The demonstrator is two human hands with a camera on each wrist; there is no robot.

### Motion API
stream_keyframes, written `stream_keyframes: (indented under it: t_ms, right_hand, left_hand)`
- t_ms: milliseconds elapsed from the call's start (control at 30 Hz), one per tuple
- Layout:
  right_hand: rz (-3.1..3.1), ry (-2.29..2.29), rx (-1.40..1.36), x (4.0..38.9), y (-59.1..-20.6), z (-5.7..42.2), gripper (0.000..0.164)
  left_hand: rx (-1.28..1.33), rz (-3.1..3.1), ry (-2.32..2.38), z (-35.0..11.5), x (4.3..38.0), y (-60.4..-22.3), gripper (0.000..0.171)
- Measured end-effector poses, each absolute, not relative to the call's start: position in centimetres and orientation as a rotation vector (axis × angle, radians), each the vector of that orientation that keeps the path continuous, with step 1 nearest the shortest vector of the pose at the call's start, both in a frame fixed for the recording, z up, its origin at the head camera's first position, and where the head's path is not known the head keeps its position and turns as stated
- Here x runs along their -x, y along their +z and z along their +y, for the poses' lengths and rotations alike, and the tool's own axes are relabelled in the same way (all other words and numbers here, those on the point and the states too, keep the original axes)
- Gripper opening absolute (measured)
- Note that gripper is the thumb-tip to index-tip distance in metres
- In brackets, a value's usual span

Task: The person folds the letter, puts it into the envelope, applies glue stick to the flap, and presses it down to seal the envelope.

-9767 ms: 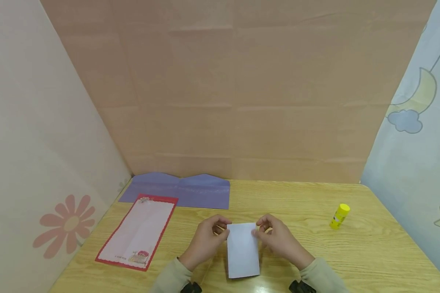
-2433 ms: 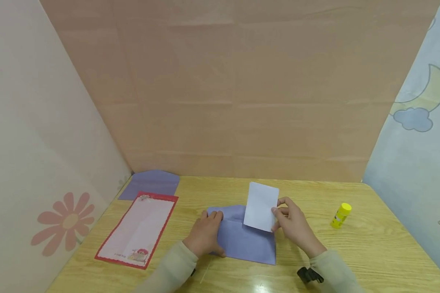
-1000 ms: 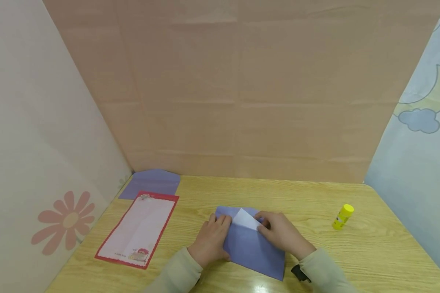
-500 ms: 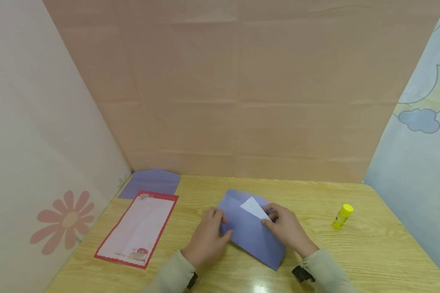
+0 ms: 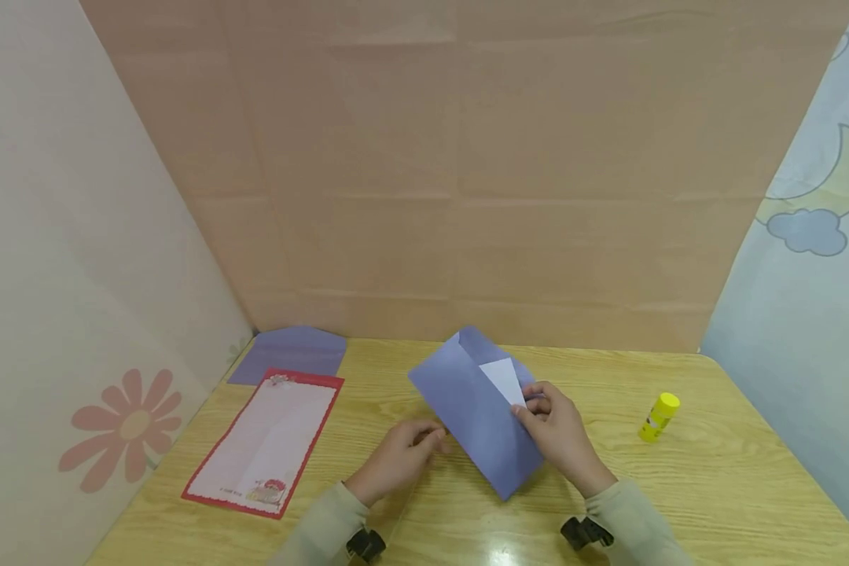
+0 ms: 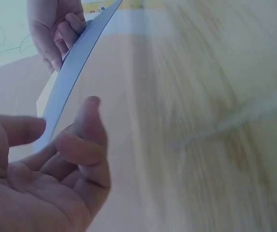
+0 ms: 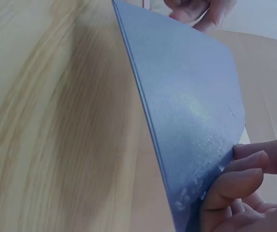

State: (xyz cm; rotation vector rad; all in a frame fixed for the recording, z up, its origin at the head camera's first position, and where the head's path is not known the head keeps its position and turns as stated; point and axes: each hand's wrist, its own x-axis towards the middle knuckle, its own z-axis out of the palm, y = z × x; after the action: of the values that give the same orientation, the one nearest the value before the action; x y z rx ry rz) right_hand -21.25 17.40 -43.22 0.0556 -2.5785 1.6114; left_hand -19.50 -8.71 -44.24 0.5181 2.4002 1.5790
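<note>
My right hand [image 5: 562,432] pinches a purple envelope [image 5: 477,409] at its upper right edge, thumb in front and fingers behind. The envelope is lifted and tilted over the table, its flap unfolded. Out of its mouth pokes a corner of folded white paper [image 5: 503,380], close to the right thumb; the rest of the sheet is hidden inside. In the right wrist view the envelope's back [image 7: 186,96] shows wrinkled spots near the fingers. My left hand [image 5: 398,460] is by the envelope's lower left edge, its fingers loosely bent and holding nothing.
A red-bordered sheet of letter paper [image 5: 269,440] lies at the left on the wooden table [image 5: 707,487]. Behind it is another purple envelope [image 5: 293,354]. A yellow glue stick [image 5: 659,417] stands at the right. A brown paper backdrop [image 5: 453,196] rises behind the table.
The white paper, earlier held between both hands, has gone mostly into the envelope fetched from the back. In the last second the envelope rose and turned, and the left hand let go of it.
</note>
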Motion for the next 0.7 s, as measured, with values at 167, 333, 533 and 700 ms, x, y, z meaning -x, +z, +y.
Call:
stream_keyframes:
  t_ms: [167,333,533,700]
  right_hand:
    - [-2.523,1.761,-0.047,21.1,-43.2,17.1,0.027]
    - [-2.489,1.853,-0.083,20.8,-43.1,17.1,0.023]
    - [-2.496,1.846,-0.1,20.8,-42.9,17.1,0.018]
    - [-2.507,1.835,-0.125,20.8,-42.8,17.2,0.018]
  left_hand:
    - [-0.517,2.347,1.703,-8.3,19.8,-44.3,0.029]
    - [-0.548,2.397,1.695,-8.4,20.1,-44.3,0.029]
    - [-0.59,2.431,1.66,-8.7,20.4,-44.0,0.03]
    - [-0.63,2.492,1.597,-8.9,20.6,-43.5,0.029]
